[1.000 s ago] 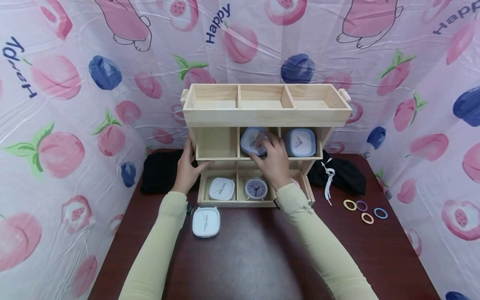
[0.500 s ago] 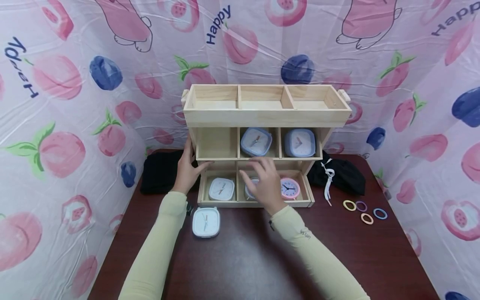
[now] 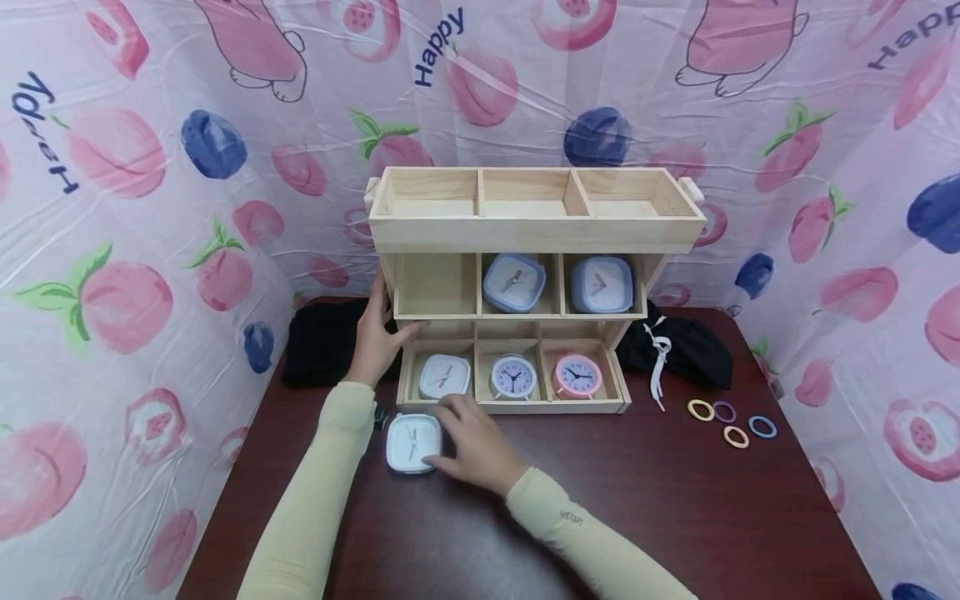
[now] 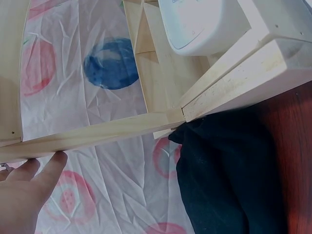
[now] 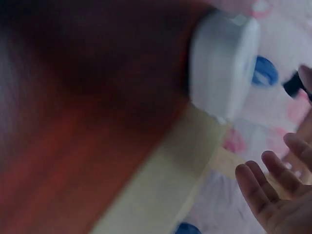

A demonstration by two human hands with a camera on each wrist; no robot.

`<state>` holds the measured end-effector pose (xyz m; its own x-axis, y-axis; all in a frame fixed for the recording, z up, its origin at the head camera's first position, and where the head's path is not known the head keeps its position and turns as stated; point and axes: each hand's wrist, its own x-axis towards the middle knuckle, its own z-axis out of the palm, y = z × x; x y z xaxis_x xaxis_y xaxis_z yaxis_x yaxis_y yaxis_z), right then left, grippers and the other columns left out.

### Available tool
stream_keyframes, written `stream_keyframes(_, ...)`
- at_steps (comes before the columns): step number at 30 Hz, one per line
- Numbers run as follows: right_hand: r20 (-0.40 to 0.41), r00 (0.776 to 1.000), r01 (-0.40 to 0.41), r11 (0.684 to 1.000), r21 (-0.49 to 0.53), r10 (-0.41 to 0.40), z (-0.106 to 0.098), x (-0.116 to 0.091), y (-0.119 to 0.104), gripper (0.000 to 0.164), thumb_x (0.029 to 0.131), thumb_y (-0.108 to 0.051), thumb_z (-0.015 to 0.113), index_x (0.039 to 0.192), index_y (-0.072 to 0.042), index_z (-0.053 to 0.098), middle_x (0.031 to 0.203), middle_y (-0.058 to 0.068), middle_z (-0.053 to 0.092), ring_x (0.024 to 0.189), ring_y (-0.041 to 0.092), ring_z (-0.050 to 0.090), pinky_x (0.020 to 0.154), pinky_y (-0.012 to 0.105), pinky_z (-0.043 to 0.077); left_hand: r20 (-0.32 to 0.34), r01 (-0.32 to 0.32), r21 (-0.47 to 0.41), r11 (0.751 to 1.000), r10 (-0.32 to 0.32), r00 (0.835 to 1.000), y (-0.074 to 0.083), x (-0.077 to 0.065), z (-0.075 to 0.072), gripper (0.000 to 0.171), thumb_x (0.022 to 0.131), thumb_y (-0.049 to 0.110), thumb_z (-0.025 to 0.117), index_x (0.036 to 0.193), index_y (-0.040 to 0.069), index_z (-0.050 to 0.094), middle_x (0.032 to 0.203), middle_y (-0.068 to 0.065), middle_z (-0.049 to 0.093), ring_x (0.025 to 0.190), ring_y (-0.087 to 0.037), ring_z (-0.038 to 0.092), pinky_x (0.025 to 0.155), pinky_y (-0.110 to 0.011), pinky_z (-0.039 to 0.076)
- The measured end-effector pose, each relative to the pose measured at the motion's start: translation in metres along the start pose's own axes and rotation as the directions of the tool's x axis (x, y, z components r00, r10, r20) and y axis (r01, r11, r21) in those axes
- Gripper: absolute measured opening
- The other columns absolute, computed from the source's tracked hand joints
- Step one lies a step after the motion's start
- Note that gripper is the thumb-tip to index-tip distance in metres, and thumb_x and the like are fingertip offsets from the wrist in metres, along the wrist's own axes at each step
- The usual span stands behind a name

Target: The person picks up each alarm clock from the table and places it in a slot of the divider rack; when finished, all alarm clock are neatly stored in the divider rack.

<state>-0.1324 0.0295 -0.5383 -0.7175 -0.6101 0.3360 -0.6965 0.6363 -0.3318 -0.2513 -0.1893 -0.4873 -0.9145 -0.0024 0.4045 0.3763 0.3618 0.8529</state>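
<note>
My left hand (image 3: 375,337) rests at the left side of a tiered wooden organizer (image 3: 536,236). Its thumb lies along the front of the middle tier. In the left wrist view, straight fingers (image 4: 52,173) touch a side strut. On the table in front, a white square alarm clock (image 3: 411,443) lies face up. My right hand (image 3: 476,446) reaches beside that clock with spread fingers, holding nothing; the right wrist view shows a gap between the fingers and the clock (image 5: 224,68). Two blue square clocks (image 3: 514,283) stand in the middle tier's centre and right compartments.
The bottom tier holds a white square clock (image 3: 444,377), a round lavender clock (image 3: 513,377) and a round pink clock (image 3: 577,377). Black cloth (image 3: 318,346) lies left, a black pouch (image 3: 686,354) right. Several coloured rings (image 3: 762,427) lie on the table's right.
My right hand has let go of the centre blue clock and moved down and left to the white clock on the table. The left hand stays in place.
</note>
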Motion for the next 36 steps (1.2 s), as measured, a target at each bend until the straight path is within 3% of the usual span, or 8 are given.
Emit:
stream_keyframes(4,0.092,0.996,-0.02,1.0,0.011,0.019,0.018,-0.002,-0.002,0.086,0.077,-0.055,0.093,0.147,-0.016,0.06,0.146,0.004,0.057,0.134,0.023,0.054,0.117,0.04,0.052,0.002,0.0,0.002,1.0,0.0,1.0,0.0,0.001,0.0,0.119,0.09,0.009,0.086,0.173,0.04,0.007,0.179,-0.003,0.023,0.161,-0.032,0.035,0.127,-0.053,0.042)
stream_keyframes(13,0.173,0.983,-0.073,0.997,0.028,0.067,0.039,0.004,-0.007,0.105,0.069,-0.056,0.098,0.155,-0.016,0.053,0.151,0.006,0.054,0.139,0.026,0.052,0.119,0.042,0.05,0.003,-0.002,0.004,1.0,0.002,1.0,-0.001,-0.001,0.0,0.118,0.09,0.007,0.085,0.173,0.04,0.007,0.177,-0.01,0.028,0.162,-0.03,0.032,0.128,-0.056,0.039)
stream_keyframes(21,0.18,0.979,-0.091,0.995,-0.038,0.097,0.047,0.011,-0.013,0.093,0.072,-0.051,0.097,0.148,-0.015,0.057,0.153,0.011,0.054,0.139,0.03,0.056,0.117,0.041,0.054,-0.003,-0.011,-0.005,1.0,0.011,1.0,-0.001,-0.001,0.0,0.118,0.09,0.008,0.086,0.173,0.038,0.008,0.176,-0.012,0.029,0.162,-0.032,0.033,0.127,-0.059,0.039)
stream_keyframes(29,0.182,0.979,-0.089,0.996,-0.021,0.091,0.047,0.009,-0.011,0.094,0.071,-0.046,0.099,0.149,-0.013,0.057,0.154,0.014,0.055,0.137,0.031,0.057,0.118,0.041,0.053,-0.001,-0.003,-0.008,1.0,0.003,1.0,-0.001,0.0,-0.001,0.119,0.089,0.008,0.087,0.172,0.041,0.008,0.177,-0.008,0.028,0.162,-0.03,0.034,0.128,-0.055,0.04)
stream_keyframes(36,0.193,0.979,-0.068,0.998,0.02,0.062,0.043,-0.004,-0.007,0.094,0.075,-0.041,0.096,0.154,-0.011,0.055,0.156,0.02,0.054,0.14,0.036,0.054,0.118,0.046,0.052,-0.001,0.006,-0.004,1.0,-0.006,1.0,0.0,0.0,0.0,0.12,0.089,0.007,0.087,0.172,0.04,0.008,0.176,-0.01,0.03,0.161,-0.029,0.034,0.128,-0.053,0.041)
